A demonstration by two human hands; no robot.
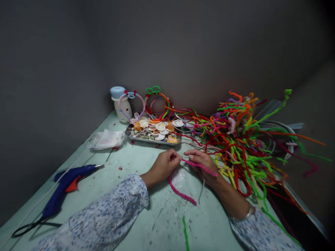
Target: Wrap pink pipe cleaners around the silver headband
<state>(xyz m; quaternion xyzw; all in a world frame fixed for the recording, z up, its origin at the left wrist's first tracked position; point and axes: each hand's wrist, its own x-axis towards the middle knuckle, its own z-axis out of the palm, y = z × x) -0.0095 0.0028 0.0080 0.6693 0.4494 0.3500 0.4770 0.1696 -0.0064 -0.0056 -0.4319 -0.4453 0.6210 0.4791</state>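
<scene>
Green stem (185,232) at six o'clock; my left hand (167,163) pinches pink stem (183,196), right hand (202,165) grey band (202,190); slackness could let both slip.

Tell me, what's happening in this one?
A person's left hand pinches a pink fuzzy strand whose ends are loose. The right hand is there too, with a thin grey band, its exact grip unclear. A shell tray sits beyond, a heap of colorful strands right, a glue gun left.
</scene>
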